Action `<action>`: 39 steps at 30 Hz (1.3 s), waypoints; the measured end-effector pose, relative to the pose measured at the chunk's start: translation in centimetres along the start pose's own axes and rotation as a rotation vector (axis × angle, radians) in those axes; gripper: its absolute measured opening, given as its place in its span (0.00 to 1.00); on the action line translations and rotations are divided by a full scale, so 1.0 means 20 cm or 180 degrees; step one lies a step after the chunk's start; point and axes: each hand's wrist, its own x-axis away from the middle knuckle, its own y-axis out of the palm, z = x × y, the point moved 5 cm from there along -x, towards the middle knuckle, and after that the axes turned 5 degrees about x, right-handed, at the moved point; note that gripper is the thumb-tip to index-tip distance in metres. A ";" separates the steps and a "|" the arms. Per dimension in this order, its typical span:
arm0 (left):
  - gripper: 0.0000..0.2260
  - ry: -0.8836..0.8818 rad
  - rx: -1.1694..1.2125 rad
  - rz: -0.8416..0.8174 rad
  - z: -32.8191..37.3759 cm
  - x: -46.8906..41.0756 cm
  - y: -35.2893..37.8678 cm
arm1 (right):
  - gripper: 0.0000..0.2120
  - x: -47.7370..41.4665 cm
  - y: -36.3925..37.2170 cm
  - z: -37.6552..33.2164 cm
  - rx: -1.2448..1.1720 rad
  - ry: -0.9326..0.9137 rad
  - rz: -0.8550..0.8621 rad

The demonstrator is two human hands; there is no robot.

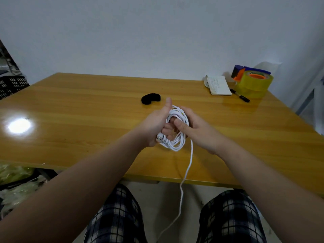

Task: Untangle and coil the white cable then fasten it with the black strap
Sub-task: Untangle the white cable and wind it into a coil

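Note:
The white cable is wound into a coil of several loops above the middle of the wooden table. My left hand grips the coil's left side, with a USB plug sticking out by its palm. My right hand holds the coil's right side, thumb pressed onto the loops. A loose tail of the cable runs from the coil down over the table's front edge between my knees. The black strap lies curled on the table just beyond my hands, touching neither.
At the back right of the table lie a small notebook, a black marker and a roll of yellowish tape in a dispenser. Dark crates stand off the table's left side. The wall is close behind the table.

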 end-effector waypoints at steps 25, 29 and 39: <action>0.16 0.1051 -0.0986 0.0164 0.06 -0.05 0.05 | 0.17 -0.05 -0.11 0.06 0.1449 -0.0134 0.1950; 0.20 0.0266 -0.0059 0.0527 0.00 -0.07 0.03 | 0.17 -0.06 -0.09 0.07 0.1255 -0.0134 0.1890; 0.14 0.0360 0.0246 0.0874 0.09 -0.05 -0.13 | 0.09 -0.02 -0.01 0.13 -0.0231 0.0807 0.0274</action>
